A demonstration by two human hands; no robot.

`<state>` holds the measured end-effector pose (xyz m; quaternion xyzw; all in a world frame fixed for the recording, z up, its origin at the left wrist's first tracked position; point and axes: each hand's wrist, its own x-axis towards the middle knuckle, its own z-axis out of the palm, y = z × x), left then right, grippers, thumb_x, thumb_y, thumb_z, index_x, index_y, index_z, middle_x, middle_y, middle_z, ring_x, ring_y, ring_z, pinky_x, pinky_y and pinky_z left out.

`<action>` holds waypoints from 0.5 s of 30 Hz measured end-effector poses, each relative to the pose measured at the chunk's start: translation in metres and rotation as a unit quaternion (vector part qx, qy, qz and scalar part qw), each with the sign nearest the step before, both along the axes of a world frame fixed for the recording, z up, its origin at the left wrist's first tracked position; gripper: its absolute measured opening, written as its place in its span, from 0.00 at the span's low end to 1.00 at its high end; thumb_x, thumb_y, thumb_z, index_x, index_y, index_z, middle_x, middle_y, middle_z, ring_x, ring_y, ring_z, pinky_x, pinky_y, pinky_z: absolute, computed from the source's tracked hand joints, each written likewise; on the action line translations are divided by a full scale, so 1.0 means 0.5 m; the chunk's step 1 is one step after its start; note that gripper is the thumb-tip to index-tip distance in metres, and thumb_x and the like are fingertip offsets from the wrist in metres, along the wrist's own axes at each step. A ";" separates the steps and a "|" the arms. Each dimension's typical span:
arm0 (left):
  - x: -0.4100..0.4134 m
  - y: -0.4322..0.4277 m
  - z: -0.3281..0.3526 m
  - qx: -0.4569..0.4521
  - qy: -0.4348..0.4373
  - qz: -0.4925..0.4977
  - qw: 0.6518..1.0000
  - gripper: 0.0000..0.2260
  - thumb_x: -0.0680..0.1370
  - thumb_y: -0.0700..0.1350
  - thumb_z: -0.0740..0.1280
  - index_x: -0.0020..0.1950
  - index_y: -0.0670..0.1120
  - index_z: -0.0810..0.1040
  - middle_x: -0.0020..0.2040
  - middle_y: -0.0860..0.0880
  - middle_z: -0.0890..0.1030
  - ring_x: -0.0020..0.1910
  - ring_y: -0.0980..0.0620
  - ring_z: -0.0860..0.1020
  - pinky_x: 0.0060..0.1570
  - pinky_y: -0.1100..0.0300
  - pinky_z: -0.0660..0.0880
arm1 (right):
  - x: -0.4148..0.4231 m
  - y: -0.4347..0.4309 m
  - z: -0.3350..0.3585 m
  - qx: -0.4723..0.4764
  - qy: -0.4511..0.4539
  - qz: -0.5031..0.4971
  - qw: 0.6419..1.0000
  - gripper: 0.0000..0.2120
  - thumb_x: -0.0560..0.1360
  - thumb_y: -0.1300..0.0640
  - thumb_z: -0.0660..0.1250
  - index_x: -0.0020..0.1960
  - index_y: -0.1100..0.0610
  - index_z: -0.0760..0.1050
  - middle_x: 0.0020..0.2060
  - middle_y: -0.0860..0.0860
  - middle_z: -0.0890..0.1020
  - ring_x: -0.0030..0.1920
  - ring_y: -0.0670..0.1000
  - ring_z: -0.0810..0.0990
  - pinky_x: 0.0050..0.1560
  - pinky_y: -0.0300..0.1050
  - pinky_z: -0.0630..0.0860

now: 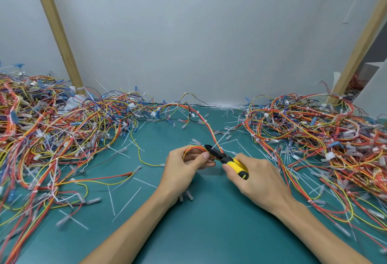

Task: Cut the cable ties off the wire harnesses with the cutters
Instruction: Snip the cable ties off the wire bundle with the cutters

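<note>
1. Pinching a loop of red, orange and yellow wire harness (193, 149) in the left hand (184, 171), thumb and fingers curled round the bundle, over the middle of the green mat (209, 232).
2. Gripping the yellow handles of the cutters (230, 162) in the right hand (259, 184), fingers wrapped round them, black blades pointing far and left and touching the harness just beside the left thumb.
3. Cannot tell whether biting on a cable tie (223, 137); only a thin white strip sticking out of the harness just beyond the blades, too fine to judge.
4. Trailing from the held loop toward the far edge of the mat, then arching left into the tangle there.
5. Heaped on the left, a broad left pile (52, 127) of harnesses, loose strands reaching across the mat near the left forearm.
6. Heaped on the right, a second right pile (314, 136), crowding the right forearm with strands lying just beside it.
7. Strewn over the mat between the two, cut ties (126, 204) and clear plugs (188, 194), a few of the latter tucked just under the left wrist.
8. Backed by a white wall (209, 33), with a wooden post (56, 33) leaning at the far left and another at the far right.
</note>
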<state>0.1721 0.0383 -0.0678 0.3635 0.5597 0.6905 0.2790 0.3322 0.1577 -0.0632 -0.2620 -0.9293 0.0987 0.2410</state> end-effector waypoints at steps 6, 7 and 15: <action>0.000 0.000 0.001 0.006 -0.010 -0.001 1.000 0.03 0.77 0.36 0.68 0.48 0.36 0.81 0.42 0.42 0.86 0.43 0.45 0.85 0.43 0.64 0.79 | 0.001 -0.003 0.004 -0.004 -0.002 -0.006 1.000 0.22 0.73 0.32 0.55 0.39 0.50 0.67 0.28 0.47 0.73 0.33 0.49 0.73 0.33 0.47 0.68; 0.000 0.001 0.001 0.006 -0.011 -0.001 1.000 0.03 0.77 0.36 0.68 0.47 0.36 0.81 0.42 0.42 0.86 0.43 0.45 0.85 0.44 0.63 0.79 | 0.001 -0.003 0.004 -0.006 -0.003 -0.005 1.000 0.22 0.73 0.32 0.54 0.39 0.50 0.67 0.28 0.47 0.73 0.33 0.49 0.73 0.33 0.47 0.67; 0.002 0.002 0.000 0.003 -0.009 0.002 1.000 0.03 0.77 0.35 0.68 0.47 0.36 0.81 0.42 0.42 0.86 0.43 0.45 0.85 0.44 0.63 0.79 | 0.002 -0.001 0.005 -0.008 -0.004 -0.004 1.000 0.22 0.73 0.31 0.54 0.39 0.50 0.68 0.28 0.47 0.74 0.33 0.50 0.73 0.31 0.45 0.63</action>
